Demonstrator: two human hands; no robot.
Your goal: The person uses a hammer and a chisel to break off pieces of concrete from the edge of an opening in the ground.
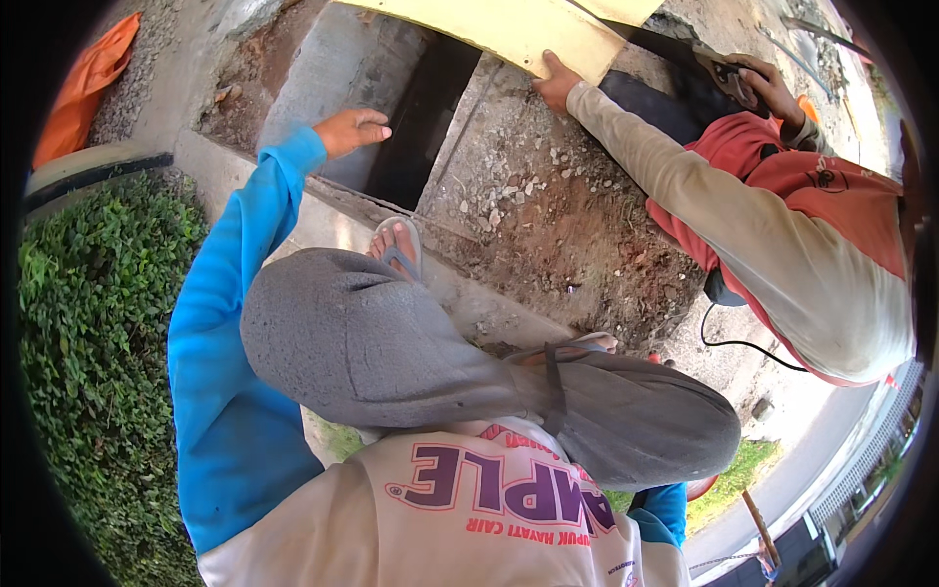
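Note:
My left hand (354, 132) reaches out over an opening in the concrete (416, 117), fingers stretched and apart, holding nothing. Beyond it, a pale yellow board (499, 29) lies across the far side of that opening, apart from my hand. A co-worker at the right presses one hand (558, 82) on the board's near corner. The co-worker's other hand (768, 86) grips a handsaw (724, 73), its blade lying across the board. My right arm shows only as a bit of blue sleeve (667, 509); small skin-coloured tips beyond my right knee may be its fingers, the rest being hidden.
My sandalled feet (396, 249) are near the concrete edge. Rubble and loose soil (567, 235) lie between me and the co-worker. A leafy hedge (98, 372) grows at the left, below an orange sheet (90, 86). A black cord (748, 342) curves beside the co-worker.

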